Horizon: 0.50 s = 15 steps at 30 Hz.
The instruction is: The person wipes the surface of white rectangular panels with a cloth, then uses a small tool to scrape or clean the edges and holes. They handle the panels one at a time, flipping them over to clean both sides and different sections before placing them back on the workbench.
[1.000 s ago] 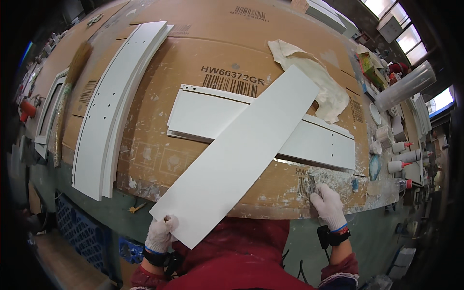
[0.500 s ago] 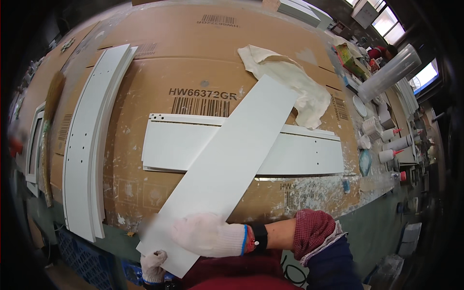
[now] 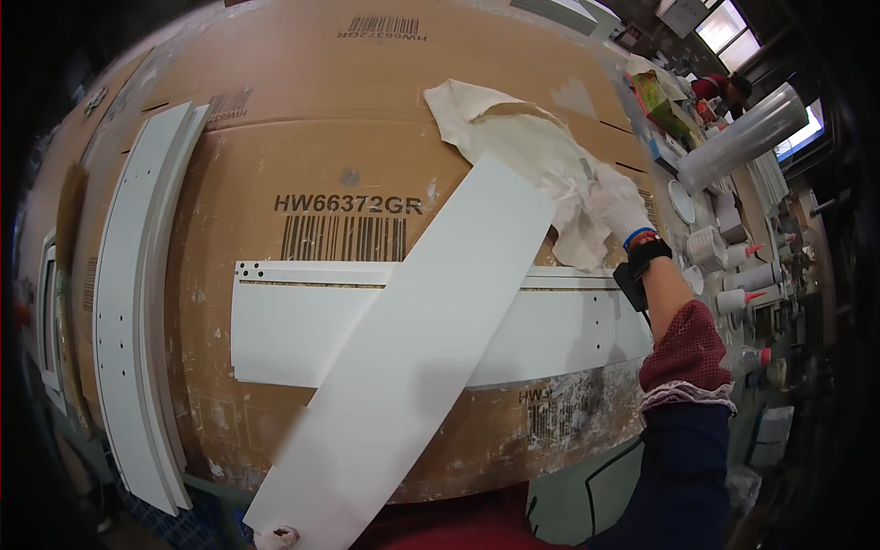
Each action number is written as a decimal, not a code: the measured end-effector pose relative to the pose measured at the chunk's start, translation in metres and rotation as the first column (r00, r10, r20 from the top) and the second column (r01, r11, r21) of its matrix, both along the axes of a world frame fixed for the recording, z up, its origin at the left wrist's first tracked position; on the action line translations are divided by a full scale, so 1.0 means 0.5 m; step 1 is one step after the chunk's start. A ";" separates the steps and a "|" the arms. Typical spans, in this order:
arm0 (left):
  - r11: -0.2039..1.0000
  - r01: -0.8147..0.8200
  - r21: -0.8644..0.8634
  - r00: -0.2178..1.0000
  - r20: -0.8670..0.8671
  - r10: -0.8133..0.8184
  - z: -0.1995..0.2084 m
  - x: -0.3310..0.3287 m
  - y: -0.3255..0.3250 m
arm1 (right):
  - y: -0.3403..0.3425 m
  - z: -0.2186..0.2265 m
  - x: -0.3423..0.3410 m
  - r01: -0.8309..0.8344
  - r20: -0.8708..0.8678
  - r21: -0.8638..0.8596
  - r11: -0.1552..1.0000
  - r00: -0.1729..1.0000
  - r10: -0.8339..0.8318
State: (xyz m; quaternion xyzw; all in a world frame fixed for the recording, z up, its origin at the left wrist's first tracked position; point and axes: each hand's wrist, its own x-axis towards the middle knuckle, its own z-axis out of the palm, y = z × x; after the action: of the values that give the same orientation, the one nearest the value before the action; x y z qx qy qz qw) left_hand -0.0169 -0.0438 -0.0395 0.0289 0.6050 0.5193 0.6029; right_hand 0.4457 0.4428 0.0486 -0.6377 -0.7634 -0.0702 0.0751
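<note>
A long plain white board (image 3: 412, 339) lies slantwise across another white panel (image 3: 302, 321) that has small holes and a groove along its far edge. Low at the left, my gloved left hand (image 3: 278, 537) grips the near end of the slanted board; only its fingertips show. My right hand (image 3: 621, 203), in a white knitted glove, has hold of the right side of a crumpled cream cloth (image 3: 522, 137) beyond the board's far end. Its fingers blend into the folds.
Brown cardboard (image 3: 257, 165) covers the table. Stacked white drilled panels (image 3: 137, 302) stretch along the left, beside a brush (image 3: 71, 220). Glue bottles (image 3: 738, 301), a clear plastic roll (image 3: 747, 137) and tubs crowd the right. Another person (image 3: 720, 92) is at the far right.
My right hand has left the near part of the slanted board and reached far right to the cloth. My left hand stays on the board's near end. The whole view has shifted slightly.
</note>
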 end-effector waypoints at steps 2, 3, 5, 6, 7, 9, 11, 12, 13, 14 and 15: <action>1.000 -0.013 -0.016 1.000 0.008 0.014 0.002 0.003 0.002 | -0.017 0.062 -0.056 0.101 -0.080 -0.083 0.991 0.991 -0.108; 0.999 -0.030 -0.037 1.000 -0.007 0.030 0.007 0.008 -0.002 | -0.038 0.063 -0.104 -0.068 -0.162 -0.175 0.982 0.986 0.039; 0.998 -0.028 -0.055 1.000 0.005 0.028 0.008 0.009 0.003 | -0.105 0.042 -0.161 -0.527 -0.311 -0.040 0.849 0.814 0.491; 0.998 -0.023 -0.060 1.000 0.010 0.023 0.005 0.010 0.008 | -0.151 0.045 -0.192 -0.558 -0.372 -0.212 0.802 0.805 0.462; 0.998 -0.020 -0.066 1.000 0.014 0.021 0.005 0.009 0.014 | -0.186 0.056 -0.224 -0.627 -0.219 -0.243 0.740 0.779 0.588; 0.998 0.002 -0.064 0.999 0.034 0.000 -0.001 0.005 0.026 | -0.197 0.036 -0.226 -0.607 -0.254 -0.272 0.746 0.793 0.553; 0.997 0.001 -0.073 0.999 0.035 0.002 0.000 0.005 0.030 | -0.153 0.003 -0.201 -0.593 -0.296 -0.184 0.783 0.794 0.532; 0.997 -0.005 -0.076 0.999 0.035 0.007 0.000 0.008 0.032 | -0.121 0.016 -0.178 -0.481 -0.401 -0.276 0.832 0.844 0.355; 0.998 0.005 -0.070 0.999 0.039 -0.002 -0.001 0.007 0.039 | -0.071 -0.015 -0.133 -0.363 -0.257 -0.215 0.907 0.916 0.306; 0.998 0.018 -0.061 0.999 0.050 -0.015 -0.003 0.005 0.048 | -0.022 -0.043 -0.084 -0.246 -0.107 -0.127 0.961 0.967 0.233; 0.998 0.021 -0.057 0.998 0.058 -0.018 -0.004 0.003 0.048 | 0.009 -0.026 -0.047 -0.165 -0.026 -0.135 0.977 0.986 0.163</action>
State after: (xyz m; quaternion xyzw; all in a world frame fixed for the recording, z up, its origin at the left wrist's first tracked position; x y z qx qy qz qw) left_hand -0.0154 -0.0198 -0.0416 0.0026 0.6017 0.4964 0.6258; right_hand 0.4223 0.4475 0.0355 -0.5766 -0.8159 -0.0064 0.0424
